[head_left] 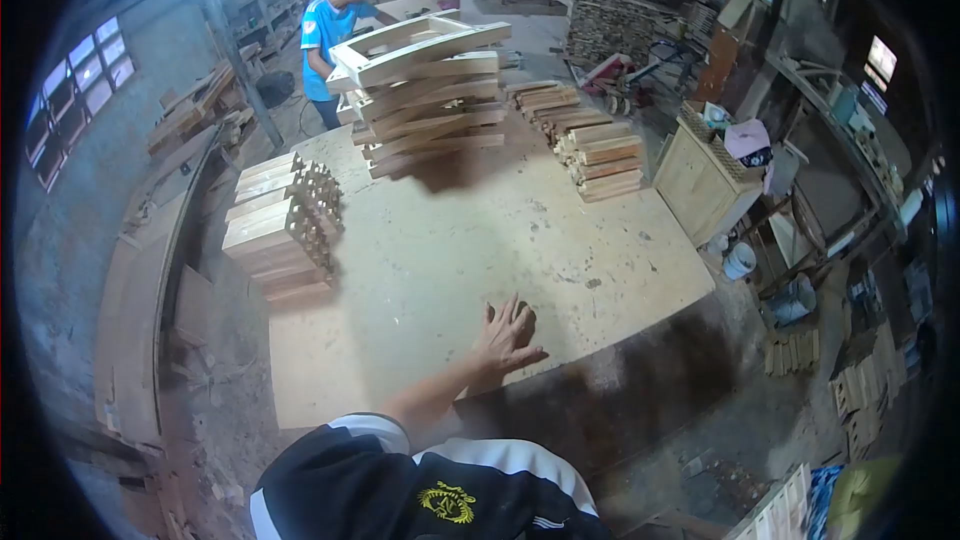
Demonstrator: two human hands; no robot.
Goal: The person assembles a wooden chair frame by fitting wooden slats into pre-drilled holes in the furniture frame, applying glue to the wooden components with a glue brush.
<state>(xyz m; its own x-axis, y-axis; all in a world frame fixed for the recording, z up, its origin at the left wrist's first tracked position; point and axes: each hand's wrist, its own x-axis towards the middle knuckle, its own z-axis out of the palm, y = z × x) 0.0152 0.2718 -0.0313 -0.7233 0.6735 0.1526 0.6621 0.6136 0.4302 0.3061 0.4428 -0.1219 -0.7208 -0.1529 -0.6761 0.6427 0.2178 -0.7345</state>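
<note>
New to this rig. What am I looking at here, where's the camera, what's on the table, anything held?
There is no machine here: a person works with bare hands. The single picture comes from a fisheye camera on that person's head, looking forward and down, so the edges bend. One hand lies flat on the table, fingers spread, holding nothing. From this angle I cannot tell if it is the left or the right; the other hand is out of view. On the table lie a stack of frames at the far end, notched blocks on the left and wood strips on the right. A co-worker in a blue shirt stands behind the frames.
</note>
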